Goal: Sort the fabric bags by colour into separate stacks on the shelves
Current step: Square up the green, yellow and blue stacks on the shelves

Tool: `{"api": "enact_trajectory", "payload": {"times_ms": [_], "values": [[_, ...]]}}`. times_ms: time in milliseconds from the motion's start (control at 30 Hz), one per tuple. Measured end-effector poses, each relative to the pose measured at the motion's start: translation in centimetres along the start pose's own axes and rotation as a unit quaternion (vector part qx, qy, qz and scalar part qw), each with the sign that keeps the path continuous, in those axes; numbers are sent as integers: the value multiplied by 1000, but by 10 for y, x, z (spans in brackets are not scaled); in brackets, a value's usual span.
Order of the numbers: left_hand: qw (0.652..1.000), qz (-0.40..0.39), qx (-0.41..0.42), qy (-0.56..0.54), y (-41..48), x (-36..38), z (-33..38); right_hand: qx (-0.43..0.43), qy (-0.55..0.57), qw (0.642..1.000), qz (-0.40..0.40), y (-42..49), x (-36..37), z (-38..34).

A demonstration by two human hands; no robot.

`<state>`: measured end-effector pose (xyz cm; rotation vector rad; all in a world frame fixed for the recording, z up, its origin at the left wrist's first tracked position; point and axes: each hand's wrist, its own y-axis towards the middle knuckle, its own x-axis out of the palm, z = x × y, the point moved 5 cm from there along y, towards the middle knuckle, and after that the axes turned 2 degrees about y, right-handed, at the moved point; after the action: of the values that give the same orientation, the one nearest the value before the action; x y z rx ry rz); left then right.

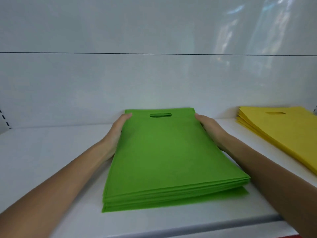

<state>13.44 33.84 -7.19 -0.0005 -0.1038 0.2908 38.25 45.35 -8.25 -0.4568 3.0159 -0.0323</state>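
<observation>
- The left hand lay flat against the left edge of the green stack, fingers straight and together, pressing inward, fingertips near the far left corner
- The right hand mirrored it on the right edge, fingers straight and pressed to the side of the pile, gripping nothing
- Both bare forearms ran in from the lower corners, one either side of the pile
- The green stack sat squarely between the hands on the white shelf, its long axis running away from the person towards the back panel
- The top bag's handle cut-out pointed to the far end, close to the back panel; the closed bottom edges faced the person, near the shelf's front lip
- One green stack, several layers showing at its near edge; the exact number of bags could not be told
- One yellow stack lay well apart to the right on the same shelf, turned at an angle, cut-out also at its far end, layers slightly fanned at the left edge
- Slotted upright strips showed at the shelf's left side
</observation>
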Motion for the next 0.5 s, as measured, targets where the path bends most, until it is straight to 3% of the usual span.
{"api": "enact_trajectory", "payload": {"times_ms": [100,233,333,367,433,500], "values": [[1000,-8,4,-8,2,3,-8,0,14,1000,0,1,1,2],[1000,2,5,13,0,-1,-6,-33,-66,997,6,-1,6,-5],[994,36,-2,98,-7,-1,0,-35,-86,996,2,-7,8,-8],[982,49,12,183,-13,1,3,-51,-111,992,18,-11,6,-10],[917,101,87,377,-26,6,20,-133,-189,969,91,-22,-5,-25],[862,146,141,465,-36,14,38,-214,-206,943,147,-35,-20,-52]]}}
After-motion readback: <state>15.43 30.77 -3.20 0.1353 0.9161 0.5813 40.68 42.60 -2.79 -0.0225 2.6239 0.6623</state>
